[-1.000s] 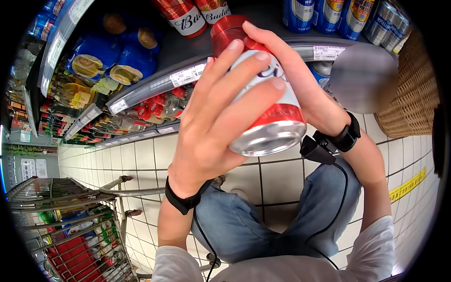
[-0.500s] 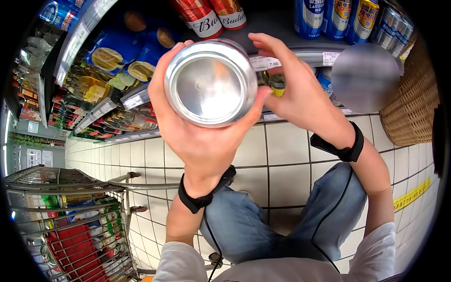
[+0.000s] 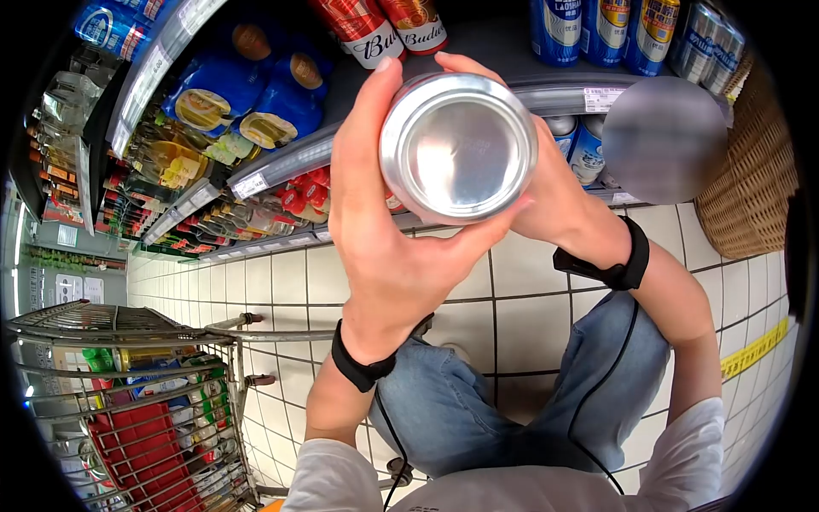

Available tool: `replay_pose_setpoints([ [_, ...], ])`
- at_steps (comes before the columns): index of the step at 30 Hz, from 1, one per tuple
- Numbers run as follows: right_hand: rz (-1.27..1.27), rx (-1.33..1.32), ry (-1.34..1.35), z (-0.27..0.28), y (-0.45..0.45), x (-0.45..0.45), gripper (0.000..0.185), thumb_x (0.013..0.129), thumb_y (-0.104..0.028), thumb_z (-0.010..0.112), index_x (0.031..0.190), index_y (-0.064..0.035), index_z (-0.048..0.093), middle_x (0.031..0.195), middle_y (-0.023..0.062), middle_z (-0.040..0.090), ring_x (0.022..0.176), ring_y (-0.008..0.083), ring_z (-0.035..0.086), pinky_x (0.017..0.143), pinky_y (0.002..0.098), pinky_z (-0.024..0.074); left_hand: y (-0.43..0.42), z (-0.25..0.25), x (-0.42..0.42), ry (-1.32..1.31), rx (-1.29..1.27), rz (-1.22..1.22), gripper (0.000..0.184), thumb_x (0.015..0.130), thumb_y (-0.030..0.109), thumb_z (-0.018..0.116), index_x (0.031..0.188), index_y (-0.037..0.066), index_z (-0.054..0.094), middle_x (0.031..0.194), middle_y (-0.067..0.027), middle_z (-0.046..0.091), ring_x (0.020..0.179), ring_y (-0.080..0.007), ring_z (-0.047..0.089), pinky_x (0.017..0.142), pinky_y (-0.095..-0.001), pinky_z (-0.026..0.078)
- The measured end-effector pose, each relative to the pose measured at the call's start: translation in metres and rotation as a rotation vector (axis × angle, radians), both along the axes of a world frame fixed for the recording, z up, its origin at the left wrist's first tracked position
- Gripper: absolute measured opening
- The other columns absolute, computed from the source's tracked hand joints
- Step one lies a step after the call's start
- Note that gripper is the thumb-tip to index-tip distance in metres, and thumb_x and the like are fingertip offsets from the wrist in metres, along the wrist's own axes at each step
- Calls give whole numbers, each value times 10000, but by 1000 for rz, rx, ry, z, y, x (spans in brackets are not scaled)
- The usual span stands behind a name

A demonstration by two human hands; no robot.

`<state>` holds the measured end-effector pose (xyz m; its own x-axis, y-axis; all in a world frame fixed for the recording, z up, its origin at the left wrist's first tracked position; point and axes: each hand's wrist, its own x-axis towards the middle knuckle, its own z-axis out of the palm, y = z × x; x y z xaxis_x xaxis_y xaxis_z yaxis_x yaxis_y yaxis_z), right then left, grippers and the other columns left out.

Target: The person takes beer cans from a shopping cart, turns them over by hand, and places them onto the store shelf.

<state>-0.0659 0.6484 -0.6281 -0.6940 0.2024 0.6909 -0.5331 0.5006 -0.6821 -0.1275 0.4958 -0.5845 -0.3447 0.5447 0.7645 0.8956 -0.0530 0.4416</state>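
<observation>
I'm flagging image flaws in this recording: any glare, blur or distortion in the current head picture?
Head view: bright glare sits on the silver end of the can; a round grey patch beside the wicker basket is blurred beyond recognition; the shelf edge bows, and black borders fill the corners.

The left hand (image 3: 380, 226) and the right hand (image 3: 563, 192) together hold one metal drink can (image 3: 459, 152), its round base facing the camera. Beyond the hands, two Budweiser cans (image 3: 367, 32) stand on the shelf (image 3: 490, 47). Left of them is a shopping cart (image 3: 111, 322); right, a wicker basket (image 3: 738, 209).
</observation>
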Motion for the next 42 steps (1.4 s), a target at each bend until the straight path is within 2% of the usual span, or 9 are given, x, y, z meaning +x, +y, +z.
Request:
replay_pose_setpoints([
  [2, -12, -6, 29, 5, -4, 1, 866, 703, -22, 801, 1435, -25, 337, 1295, 218, 579, 1213, 380, 581, 1009, 422, 485, 1, 1, -5, 81, -12, -25, 1056, 635, 150, 948, 1476, -36, 337, 1438, -170, 463, 1247, -260, 551, 1034, -371, 475],
  [11, -2, 23, 54, 2, -6, -1, 866, 736, 21, 779, 1457, -73, 309, 1327, 186, 544, 1266, 330, 554, 1032, 407, 470, 2, -6, -10, 74, 19, -39, 980, 648, 110, 935, 1446, -30, 384, 1414, -170, 503, 1233, -261, 567, 1034, -379, 479],
  [14, 1, 18, 74, -2, -4, -7, 914, 673, -137, 882, 1444, -21, 404, 1427, 141, 486, 1306, 262, 516, 1085, 383, 420, 1, -5, -6, 47, 47, 11, 971, 633, 99, 944, 1426, -39, 402, 1358, -163, 544, 1212, -258, 582, 1028, -385, 487],
  [17, 10, -9, 68, 2, -9, -2, 859, 733, 23, 779, 1460, -73, 333, 1322, 180, 556, 1270, 325, 552, 1044, 405, 461, 1, -8, -6, -31, 67, 9, 973, 621, 92, 951, 1419, -45, 410, 1329, -156, 556, 1207, -252, 585, 1024, -384, 493],
  [30, 32, -37, 30, 1, -7, -2, 860, 718, 7, 788, 1454, -68, 351, 1336, 177, 550, 1273, 315, 549, 1047, 402, 459, 1, -9, -6, 5, 72, 15, 1001, 615, 109, 960, 1429, -34, 394, 1335, -147, 541, 1219, -251, 572, 1034, -383, 484],
  [32, 11, -2, 100, -3, -3, -7, 845, 682, -150, 890, 1397, -20, 458, 1477, 137, 424, 1268, 243, 541, 1045, 365, 455, 1, -7, -6, 18, 68, 17, 1002, 617, 115, 960, 1430, -30, 394, 1344, -145, 534, 1221, -250, 569, 1035, -381, 483],
  [36, -3, 63, 157, 1, 1, -5, 837, 678, -163, 897, 1384, -21, 471, 1521, 139, 362, 1274, 242, 536, 1043, 362, 460, -1, -5, -10, 90, 24, -20, 1079, 607, 214, 974, 1455, -19, 350, 1397, -146, 484, 1267, -250, 528, 1053, -386, 459],
  [38, -19, 63, 269, 4, 2, -4, 891, 678, -56, 858, 1436, -95, 392, 1349, 123, 545, 1239, 329, 567, 1038, 409, 474, -3, -3, -11, 105, 11, -53, 1104, 619, 281, 972, 1466, -18, 330, 1415, -150, 465, 1286, -252, 510, 1060, -390, 450],
  [42, -170, 161, 326, 1, 4, -10, 853, 678, -98, 876, 1411, -104, 440, 1374, 131, 530, 1327, 356, 480, 1103, 445, 416, -6, 2, -8, -295, 38, -280, 1010, 753, 526, 794, 1465, -22, 332, 1421, -166, 452, 1294, -257, 488, 1058, -394, 433],
])
